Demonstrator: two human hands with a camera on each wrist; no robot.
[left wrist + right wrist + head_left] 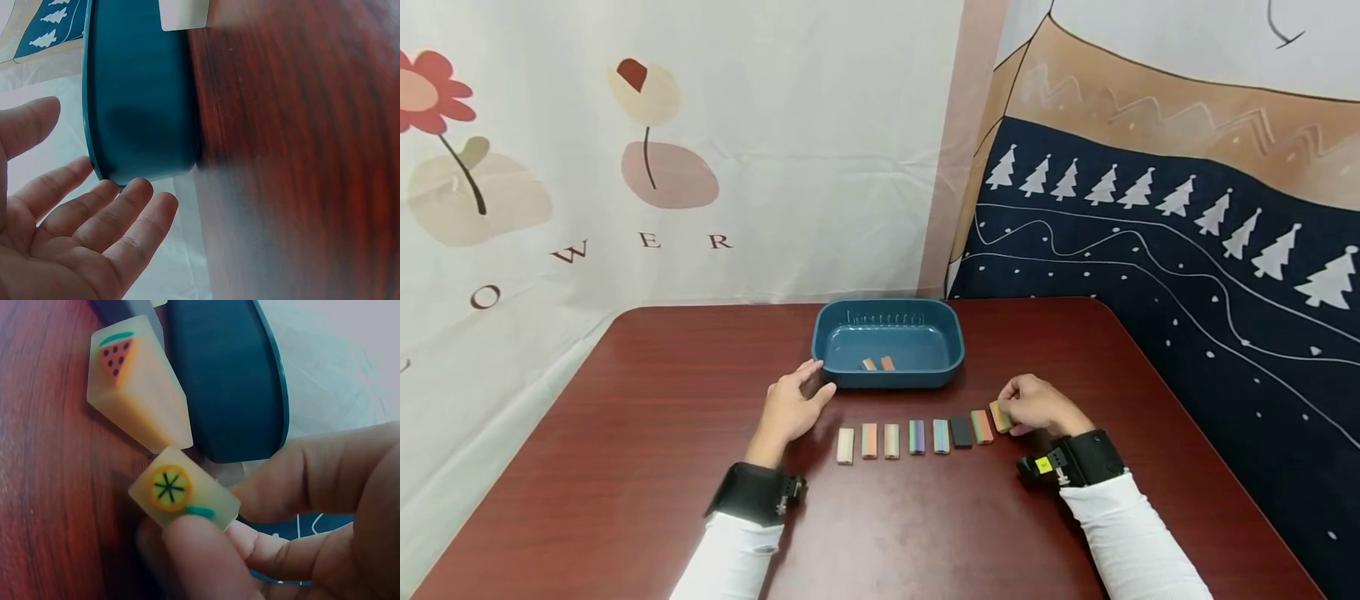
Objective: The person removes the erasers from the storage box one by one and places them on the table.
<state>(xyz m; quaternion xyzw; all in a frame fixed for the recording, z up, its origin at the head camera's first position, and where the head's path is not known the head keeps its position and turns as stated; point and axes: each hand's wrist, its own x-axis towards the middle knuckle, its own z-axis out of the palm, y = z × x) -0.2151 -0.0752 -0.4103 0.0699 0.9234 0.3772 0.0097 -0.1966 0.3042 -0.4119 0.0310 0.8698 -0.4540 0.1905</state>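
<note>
My right hand (1039,403) pinches a yellowish eraser-like block (215,487) with a fruit slice on its end, between thumb and fingers, at the right end of a row. Beside it stands a block with a watermelon slice (140,387), orange and green from above. Further left in the row lie a black block (961,432), a blue striped block (941,437), a purple and green block (917,437) and several pale or orange ones. My left hand (788,410) is spread at the left front corner of a blue-green basin (887,380), its fingertips at the rim.
Two small orange blocks (887,363) lie inside the basin. The reddish-brown wooden table (647,467) reaches back to a white printed cloth (820,167) and a dark blue one with tree shapes (1120,225) at the right.
</note>
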